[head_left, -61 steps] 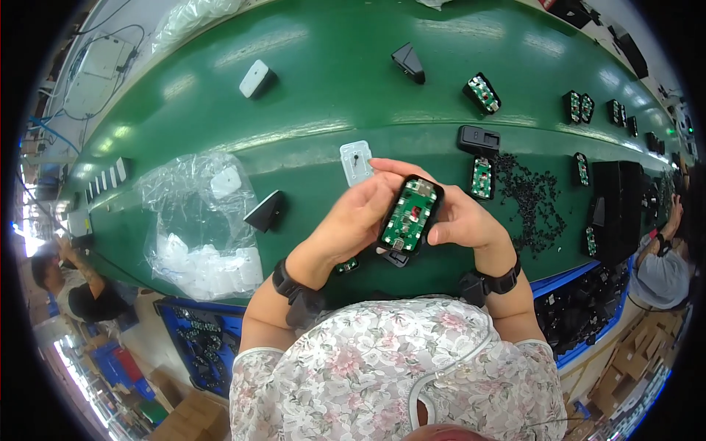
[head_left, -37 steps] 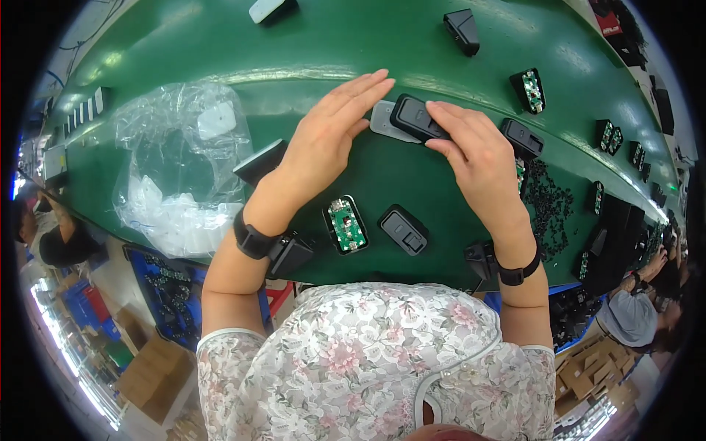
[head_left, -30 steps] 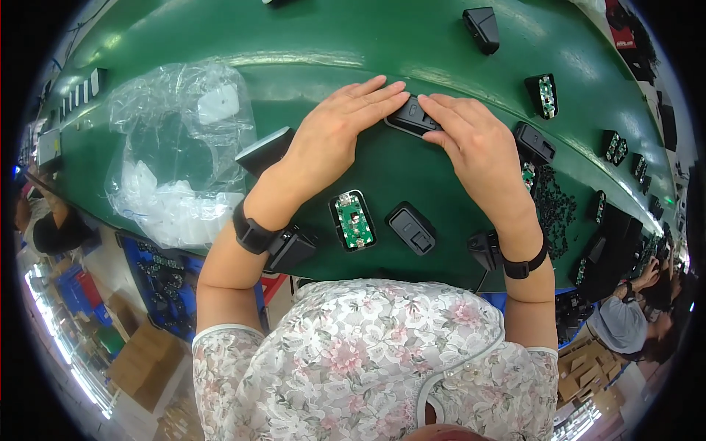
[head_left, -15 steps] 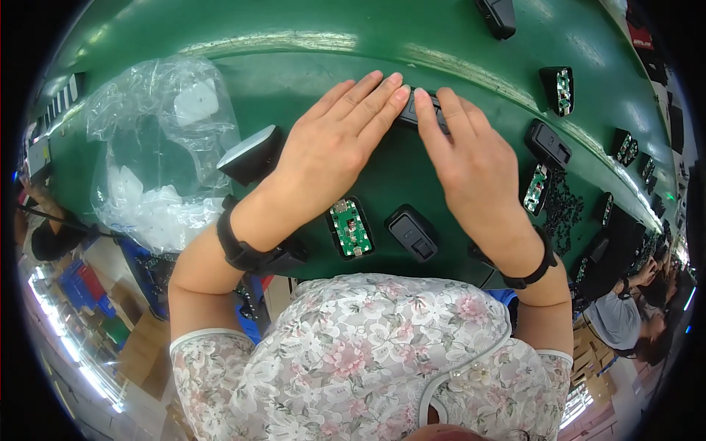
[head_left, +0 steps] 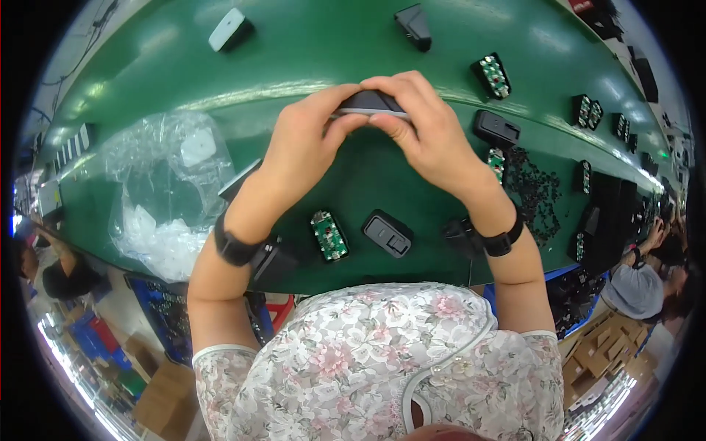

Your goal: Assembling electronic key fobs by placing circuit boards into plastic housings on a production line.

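A black plastic device housing with a pale grey strip along its near edge is gripped from both ends. My left hand closes on its left end, the thumb along the near edge and the fingers over the far side. My right hand closes on the right end in the same way. Below them on the green table lie an open housing with a green circuit board and a closed black housing. A pale-topped black housing is partly hidden behind my left forearm.
A clear plastic bag with white covers inside lies at the left. Small black parts are heaped at the right, near another black housing. Farther off stand a pale-topped housing and an open housing. Other people sit at both sides.
Both hands have shifted from lying over the housing to holding it by its ends, with thumbs on the near side. Its pale edge now shows. The view has tilted, revealing more of the far table.
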### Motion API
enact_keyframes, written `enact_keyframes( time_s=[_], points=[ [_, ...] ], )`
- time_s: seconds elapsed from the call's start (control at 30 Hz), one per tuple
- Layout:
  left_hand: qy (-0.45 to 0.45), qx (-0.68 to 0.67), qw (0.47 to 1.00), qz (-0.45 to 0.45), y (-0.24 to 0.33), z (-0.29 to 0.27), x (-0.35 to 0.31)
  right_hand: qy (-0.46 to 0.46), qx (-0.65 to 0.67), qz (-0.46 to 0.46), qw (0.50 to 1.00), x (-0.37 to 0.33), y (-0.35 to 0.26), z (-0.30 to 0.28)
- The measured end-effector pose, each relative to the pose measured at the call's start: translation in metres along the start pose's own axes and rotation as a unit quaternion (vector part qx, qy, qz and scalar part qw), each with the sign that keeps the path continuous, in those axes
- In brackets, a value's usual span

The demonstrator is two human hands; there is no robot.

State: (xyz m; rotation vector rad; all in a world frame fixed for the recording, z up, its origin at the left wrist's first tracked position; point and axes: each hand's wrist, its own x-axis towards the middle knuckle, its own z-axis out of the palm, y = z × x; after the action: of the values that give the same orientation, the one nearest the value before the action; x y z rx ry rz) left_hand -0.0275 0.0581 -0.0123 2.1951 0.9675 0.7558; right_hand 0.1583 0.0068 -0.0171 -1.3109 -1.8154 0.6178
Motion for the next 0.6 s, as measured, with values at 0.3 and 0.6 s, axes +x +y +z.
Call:
enact_keyframes(
  time_s=[0.3, 0.6],
  points=[
    [-0.033, -0.144, 0.979, -0.137, -0.013, -0.017, 0.037, 0.202, -0.144, -0.052, 0.967, -0.014, -0.006, -0.042],
    [-0.102, -0.142, 0.934, -0.311, -0.133, -0.07, 0.105, 0.03, -0.331, 0.333, 0.882, -0.138, 0.013, -0.133]
  ],
)
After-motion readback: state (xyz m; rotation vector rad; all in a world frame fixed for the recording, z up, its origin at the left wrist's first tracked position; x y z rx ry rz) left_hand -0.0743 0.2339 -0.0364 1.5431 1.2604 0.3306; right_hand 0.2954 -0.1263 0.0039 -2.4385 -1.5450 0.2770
